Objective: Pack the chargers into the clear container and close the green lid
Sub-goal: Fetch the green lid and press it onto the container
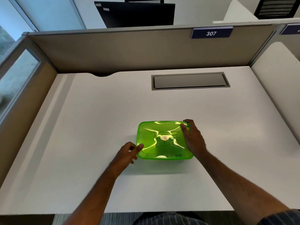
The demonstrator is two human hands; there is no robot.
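My left hand (128, 152) sits at the near left corner of the green lid (164, 140), fingers loosely curled and closed on nothing, the thumb tip resting on the lid's left rim. My right hand (192, 138) lies flat along the lid's right edge, fingers spread and stretched toward the far right corner, pressing down rather than gripping. The lid sits level on top of the container, which stands on the white desk (81, 127) a little right of centre and nearer my edge than the back. Its long axis runs left to right across me, the short sides under my two hands. It is a translucent bright green, rounded at the corners, with four moulded ridges running in from the corners to a raised ring in the middle, where a small pale round sticker (164, 138) sits. Through the green I cannot make out what lies inside. Beyond it, a grey cable hatch (190, 81) is set into the desk, and the tan partition (113, 51) carries a blue plate (211, 33) reading 307
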